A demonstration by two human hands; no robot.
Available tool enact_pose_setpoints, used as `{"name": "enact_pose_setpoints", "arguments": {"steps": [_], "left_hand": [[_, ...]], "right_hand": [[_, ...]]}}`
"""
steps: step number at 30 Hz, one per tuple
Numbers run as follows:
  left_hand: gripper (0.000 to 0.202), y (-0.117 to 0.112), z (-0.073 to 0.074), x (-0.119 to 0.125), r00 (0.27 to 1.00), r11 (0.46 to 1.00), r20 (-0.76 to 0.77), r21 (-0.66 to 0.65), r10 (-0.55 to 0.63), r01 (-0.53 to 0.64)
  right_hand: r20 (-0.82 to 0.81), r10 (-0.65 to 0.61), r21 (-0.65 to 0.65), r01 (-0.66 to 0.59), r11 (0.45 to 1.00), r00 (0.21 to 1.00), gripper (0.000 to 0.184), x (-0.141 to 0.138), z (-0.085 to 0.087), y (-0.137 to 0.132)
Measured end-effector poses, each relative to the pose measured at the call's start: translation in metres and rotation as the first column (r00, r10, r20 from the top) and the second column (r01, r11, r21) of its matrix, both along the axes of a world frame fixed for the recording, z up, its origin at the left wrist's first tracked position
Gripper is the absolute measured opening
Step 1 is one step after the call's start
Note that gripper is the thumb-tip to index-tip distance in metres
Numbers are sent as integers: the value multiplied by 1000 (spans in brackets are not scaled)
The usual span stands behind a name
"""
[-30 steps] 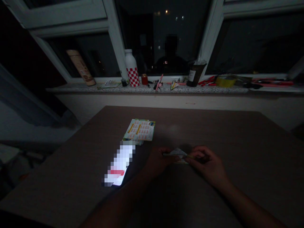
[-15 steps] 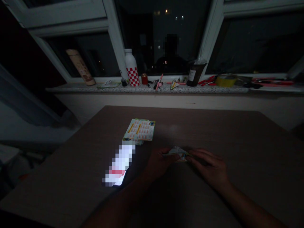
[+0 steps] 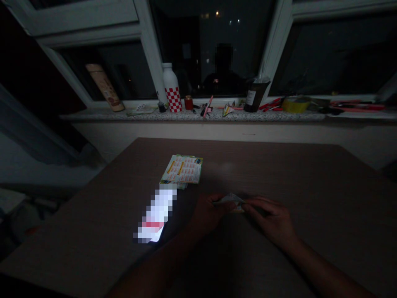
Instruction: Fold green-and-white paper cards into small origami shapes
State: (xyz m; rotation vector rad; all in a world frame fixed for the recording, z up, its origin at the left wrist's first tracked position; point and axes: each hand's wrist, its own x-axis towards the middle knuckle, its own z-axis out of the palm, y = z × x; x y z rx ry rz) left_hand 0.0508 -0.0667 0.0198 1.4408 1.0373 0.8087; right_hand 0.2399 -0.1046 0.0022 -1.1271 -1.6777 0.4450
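Left hand and right hand pinch opposite ends of the paper, pressing it steady against the worktop

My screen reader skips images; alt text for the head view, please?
Left hand and right hand pinch a folded paper on a dim brown table, beside a lit phone and printed sheets. A checked bottle stands on the windowsill.

No lettering can be read: the printed sheet (orange-headed tables) and bottle label are too dim.
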Motion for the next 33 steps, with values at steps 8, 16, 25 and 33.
{"name": "enact_pose_setpoints", "arguments": {"steps": [8, 16, 25, 33], "left_hand": [[26, -1, 0, 0, 998, 996, 57, -81, -39, 44], [26, 0, -1, 2, 983, 974, 181, -216, -27, 67], [26, 0, -4, 3, 956, 947, 291, -296, -36, 125], [26, 3, -4, 0, 957, 937, 288, -330, -12, 112]], "right_hand": [[80, 32, -77, -26, 997, 996, 17, -1, 8, -3], [192, 91, -123, -68, 990, 977, 31, -3, 10, -4], [200, 108, -140, -81, 987, 974, 38, -1, 7, -2], [54, 237, -286, -212, 934, 970, 55, 6, 5, 0]]}}
